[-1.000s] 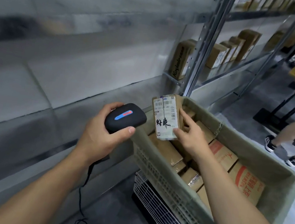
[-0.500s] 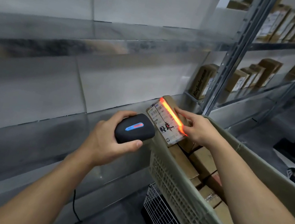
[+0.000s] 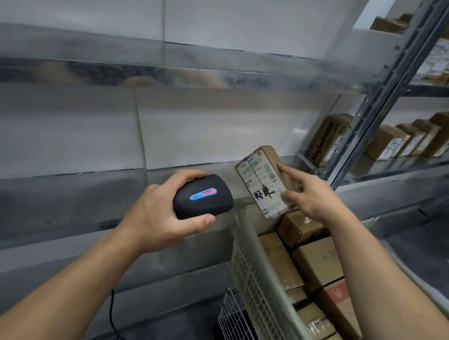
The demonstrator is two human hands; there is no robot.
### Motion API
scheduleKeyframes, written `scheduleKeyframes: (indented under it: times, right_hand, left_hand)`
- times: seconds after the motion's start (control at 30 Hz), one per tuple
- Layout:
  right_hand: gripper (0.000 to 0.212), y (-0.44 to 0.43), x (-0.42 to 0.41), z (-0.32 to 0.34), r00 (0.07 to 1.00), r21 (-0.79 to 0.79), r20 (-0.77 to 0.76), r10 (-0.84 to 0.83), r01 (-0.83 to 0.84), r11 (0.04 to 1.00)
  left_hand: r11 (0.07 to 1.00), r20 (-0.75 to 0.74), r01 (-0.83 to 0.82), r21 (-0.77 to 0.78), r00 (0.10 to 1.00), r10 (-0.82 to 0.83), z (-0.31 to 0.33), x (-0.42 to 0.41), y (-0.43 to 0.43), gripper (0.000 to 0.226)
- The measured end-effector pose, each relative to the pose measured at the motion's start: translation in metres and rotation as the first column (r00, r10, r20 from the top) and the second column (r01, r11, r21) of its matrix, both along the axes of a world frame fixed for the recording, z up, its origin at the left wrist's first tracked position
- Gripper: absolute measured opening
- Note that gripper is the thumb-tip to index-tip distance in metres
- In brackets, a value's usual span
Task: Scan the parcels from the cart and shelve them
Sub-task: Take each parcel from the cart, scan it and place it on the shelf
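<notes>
Black plastic fills my left hand (image 3: pixel 161 212): the scanner (image 3: pixel 203 196), with fingers and thumb wrapped firmly round its body and a blue-and-red strip showing on top. Its nose points toward the parcel (image 3: pixel 262 185), just beside it. My right hand (image 3: pixel 311 200) grips that parcel by its right side, thumb on the label face and fingers over the edge. The parcel sits tilted in the air, label toward me, over the near corner of the cart (image 3: pixel 259 269). I see more boxes (image 3: pixel 318 261) packed inside the cart below it. A cable (image 3: pixel 114 327) hangs under my left forearm. Cartons (image 3: pixel 387 141) stand on the shelf (image 3: pixel 415 170) behind.
</notes>
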State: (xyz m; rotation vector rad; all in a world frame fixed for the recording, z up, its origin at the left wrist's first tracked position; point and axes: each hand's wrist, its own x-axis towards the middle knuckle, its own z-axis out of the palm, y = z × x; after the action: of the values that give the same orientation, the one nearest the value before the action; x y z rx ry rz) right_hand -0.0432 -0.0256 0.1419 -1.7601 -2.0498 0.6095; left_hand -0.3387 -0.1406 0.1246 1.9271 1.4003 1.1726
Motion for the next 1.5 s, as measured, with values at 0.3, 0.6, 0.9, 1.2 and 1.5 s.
scheduleKeyframes:
  times: [0.3, 0.6, 0.9, 1.2, 1.5]
  right_hand:
    - [0.069, -0.001, -0.009, -0.004, 0.973, 0.078, -0.219, 0.075, -0.060, 0.995]
    - [0.069, -0.004, -0.057, -0.011, 0.819, 0.152, -0.525, 0.231, -0.176, 0.972]
    - [0.067, 0.003, -0.149, 0.016, 0.595, 0.250, -0.685, 0.421, -0.352, 0.902]
    - [0.072, -0.021, -0.268, 0.061, 0.438, 0.358, -0.698, 0.566, -0.470, 0.807]
    - [0.074, -0.039, -0.395, 0.104, 0.335, 0.453, -0.674, 0.659, -0.518, 0.726]
  left_hand:
    - [0.981, 0.149, -0.182, 0.062, 0.974, 0.171, 0.007, 0.016, -0.017, 0.068]
    - [0.905, 0.284, -0.413, 0.105, 0.884, 0.371, 0.019, -0.003, -0.040, 0.056]
    - [0.780, 0.403, -0.613, 0.124, 0.750, 0.525, 0.038, -0.042, -0.084, 0.057]
    - [0.629, 0.512, -0.761, 0.162, 0.609, 0.606, 0.060, -0.114, -0.118, 0.062]
    - [0.538, 0.544, -0.818, 0.206, 0.552, 0.632, 0.082, -0.220, -0.133, 0.057]
